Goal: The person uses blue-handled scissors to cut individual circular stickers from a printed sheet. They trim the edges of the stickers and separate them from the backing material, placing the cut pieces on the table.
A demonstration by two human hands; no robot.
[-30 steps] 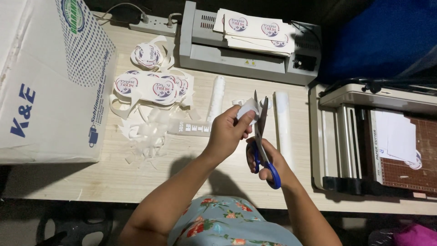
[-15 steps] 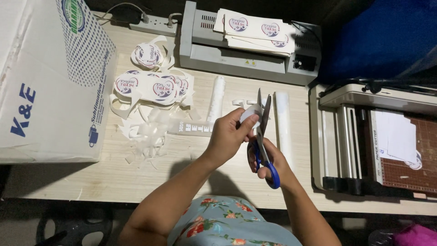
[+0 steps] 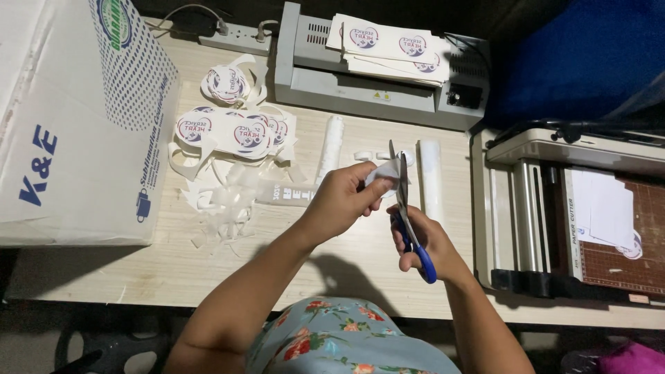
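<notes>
Because the left hand pinches the small white paper piece right at the blades, w/ fingertips just beside the cutting edge, the main risk as I judge it is a nicked finger if the cut runs too close to the grip. The paper is small, so it could also twist or slip out of the pinch and give a ragged edge or a cut into the printed part. Left hand is closed around the piece, thumb and fingers curled on it.

Going left to right across the bench: big white cardboard box at far left; next a pile of round printed stickers w/ curly offcut strips below them; loose scraps could snag or hide a good piece. Then a rolled white tube, then both hands over the bench middle. Behind them a grey laminator carries a stack of printed sheets.

The right hand is closed thru the blue handles of the scissors, blades pointing up and away, slightly parted around the paper as far as I can tell. Another white roll lies just beside the blades. Far right: a paper trimmer.

The paper piece looks thin, white, glossy-ish, partly hidden by the fingers; its shape can't be made out fully.
</notes>
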